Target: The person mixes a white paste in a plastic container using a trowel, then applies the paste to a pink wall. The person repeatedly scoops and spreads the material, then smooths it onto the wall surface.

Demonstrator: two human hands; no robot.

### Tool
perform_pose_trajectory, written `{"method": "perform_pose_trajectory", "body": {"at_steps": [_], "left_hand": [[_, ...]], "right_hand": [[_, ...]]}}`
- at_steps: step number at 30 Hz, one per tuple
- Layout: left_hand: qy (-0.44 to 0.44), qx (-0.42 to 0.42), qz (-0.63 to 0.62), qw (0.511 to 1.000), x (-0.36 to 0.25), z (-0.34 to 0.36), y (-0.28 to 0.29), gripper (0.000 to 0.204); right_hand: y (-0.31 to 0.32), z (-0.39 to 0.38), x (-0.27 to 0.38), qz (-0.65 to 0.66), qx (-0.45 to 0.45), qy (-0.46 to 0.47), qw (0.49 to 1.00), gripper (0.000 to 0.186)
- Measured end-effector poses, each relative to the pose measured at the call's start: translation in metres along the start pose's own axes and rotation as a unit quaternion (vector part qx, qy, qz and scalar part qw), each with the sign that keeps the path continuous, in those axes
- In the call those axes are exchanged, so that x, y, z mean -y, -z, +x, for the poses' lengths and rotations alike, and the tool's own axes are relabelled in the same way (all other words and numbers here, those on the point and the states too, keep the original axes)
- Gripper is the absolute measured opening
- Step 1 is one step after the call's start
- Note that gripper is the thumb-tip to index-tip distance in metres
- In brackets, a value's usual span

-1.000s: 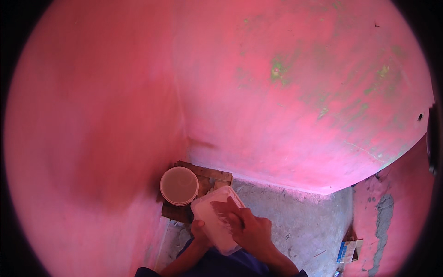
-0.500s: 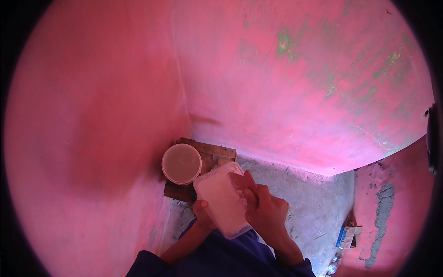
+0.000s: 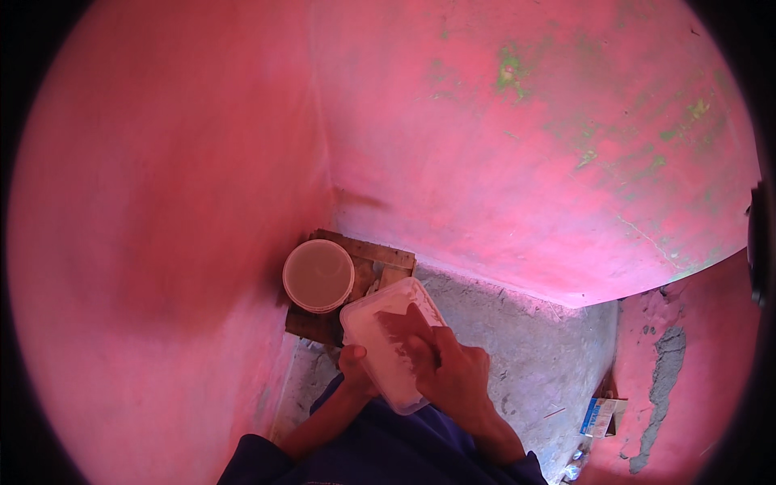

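Observation:
My left hand (image 3: 354, 368) grips the near left side of a clear rectangular plastic tub (image 3: 409, 407), its thumb along the edge. Smooth pale paste (image 3: 373, 327) fills much of the tub. In my right hand (image 3: 459, 372) is a flat, reddish scraper (image 3: 402, 322), its broad blade lying over the paste. Smears of paste show along the blade's left edge. The fingers hide the scraper's grip end. Just beyond the tub, a round white-rimmed bucket (image 3: 321, 310) holds cloudy liquid and stands on a wooden pallet (image 3: 380, 252).
Pink walls (image 3: 210, 162) meet in the corner behind the bucket. Green patches (image 3: 511, 71) mark the far wall. Rough grey concrete floor (image 3: 517, 347) lies to the right. A blue and white box (image 3: 600, 416) sits by the right wall, which has a grey cement strip (image 3: 664, 388).
My right hand has drawn the scraper left and slightly down across the tub, so more of the blade now lies over the paste. My left hand keeps its grip.

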State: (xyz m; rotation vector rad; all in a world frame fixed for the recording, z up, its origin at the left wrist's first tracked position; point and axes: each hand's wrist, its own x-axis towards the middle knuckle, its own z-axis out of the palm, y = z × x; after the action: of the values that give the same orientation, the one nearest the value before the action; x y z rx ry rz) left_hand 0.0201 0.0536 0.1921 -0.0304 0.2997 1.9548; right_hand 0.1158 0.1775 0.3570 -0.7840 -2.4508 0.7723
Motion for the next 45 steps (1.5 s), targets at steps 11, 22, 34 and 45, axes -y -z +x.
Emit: {"method": "perform_pose_trajectory", "body": {"at_steps": [11, 22, 34, 45], "left_hand": [[0.004, 0.098, -0.104, 0.99, -0.001, 0.012, -0.028, 0.083], [-0.013, 0.064, -0.018, 0.998, -0.008, 0.017, -0.081, 0.096], [-0.001, 0.068, -0.064, 0.996, -0.002, 0.008, -0.052, 0.083], [-0.028, 0.069, -0.008, 0.997, -0.002, 0.014, -0.069, 0.091]], "right_hand": [[-0.012, -0.004, 0.004, -0.029, 0.041, -0.024, 0.998, 0.018], [0.016, 0.01, 0.006, -0.057, -0.061, 0.0, 0.997, 0.011], [-0.001, 0.002, -0.001, -0.054, -0.033, 0.0, 0.998, 0.013], [0.022, 0.0, 0.013, 0.071, -0.064, -0.02, 0.995, 0.011]]}}
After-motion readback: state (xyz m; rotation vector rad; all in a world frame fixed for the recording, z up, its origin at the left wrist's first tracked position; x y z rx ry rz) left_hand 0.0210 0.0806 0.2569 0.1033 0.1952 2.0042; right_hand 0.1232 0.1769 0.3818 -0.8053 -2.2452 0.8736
